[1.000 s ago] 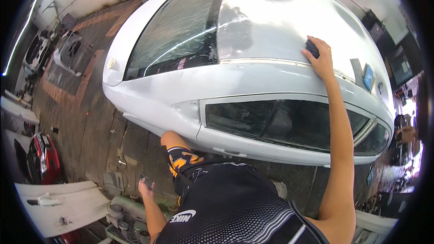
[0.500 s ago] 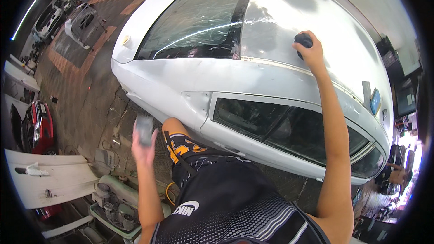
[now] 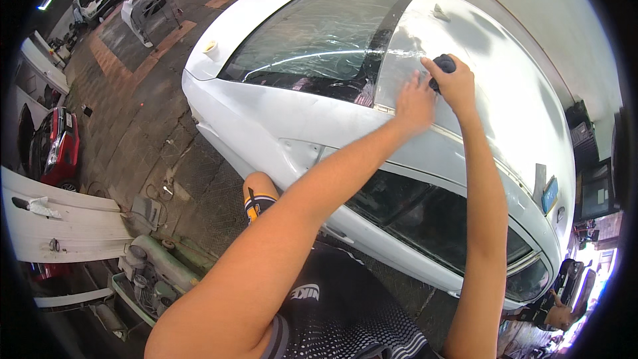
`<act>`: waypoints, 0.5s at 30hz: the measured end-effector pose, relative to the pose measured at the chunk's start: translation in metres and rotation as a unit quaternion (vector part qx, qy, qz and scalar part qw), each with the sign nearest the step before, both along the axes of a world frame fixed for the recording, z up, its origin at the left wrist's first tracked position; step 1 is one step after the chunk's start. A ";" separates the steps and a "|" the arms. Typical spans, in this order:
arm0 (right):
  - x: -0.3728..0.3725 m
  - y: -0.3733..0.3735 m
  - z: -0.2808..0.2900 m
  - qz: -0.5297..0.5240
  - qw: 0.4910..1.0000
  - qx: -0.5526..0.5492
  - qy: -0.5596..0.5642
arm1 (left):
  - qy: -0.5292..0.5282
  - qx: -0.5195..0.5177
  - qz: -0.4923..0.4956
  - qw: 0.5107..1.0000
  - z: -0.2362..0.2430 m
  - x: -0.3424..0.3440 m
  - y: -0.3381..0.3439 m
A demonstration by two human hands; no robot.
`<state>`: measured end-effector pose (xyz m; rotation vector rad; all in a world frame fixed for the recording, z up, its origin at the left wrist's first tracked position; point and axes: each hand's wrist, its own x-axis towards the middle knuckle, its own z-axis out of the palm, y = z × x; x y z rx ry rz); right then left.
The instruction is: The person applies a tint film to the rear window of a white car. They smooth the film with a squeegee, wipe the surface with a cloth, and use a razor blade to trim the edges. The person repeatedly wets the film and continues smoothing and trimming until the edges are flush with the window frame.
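A white and grey car body stands before me; its roof (image 3: pixel 492 100) has dull grey patches. Near the windshield's edge, my right hand (image 3: pixel 458 86) is closed round a round black pad (image 3: pixel 444 66) at the roof. Close beside it, my left hand (image 3: pixel 417 101) reaches across with its palm toward the roof and its fingers stretched forward. The grey block seen in that hand a moment earlier is hidden from view now, so its hold shows only in part. The windshield (image 3: pixel 306 46) lies left of both hands, under wrinkled clear film.
A small cup (image 3: pixel 210 48) sits on the hood. A grey scrap (image 3: pixel 438 11) lies on the far roof; a blue piece (image 3: pixel 550 194) and a grey strip (image 3: pixel 539 183) rest toward the rear. A green compressor (image 3: pixel 156 269), white panel (image 3: pixel 66 219) and red car (image 3: pixel 56 146) are at left.
My left hand has swung up and right from beside my leg, where it held a grey block, to the roof next to my right hand. The right hand keeps the black pad. My view has shifted.
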<state>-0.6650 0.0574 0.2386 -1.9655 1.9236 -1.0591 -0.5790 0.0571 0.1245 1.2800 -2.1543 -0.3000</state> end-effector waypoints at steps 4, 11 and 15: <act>-0.015 -0.008 -0.035 -0.031 0.999 -0.027 0.036 | -0.019 0.004 -0.098 0.995 -0.007 -0.018 0.026; -0.075 -0.004 -0.051 -0.121 0.979 -0.092 0.137 | -0.042 0.005 -0.067 0.997 -0.011 0.009 -0.048; -0.156 0.018 -0.048 -0.108 0.943 -0.166 0.266 | -0.051 0.020 0.013 0.998 -0.003 -0.009 -0.063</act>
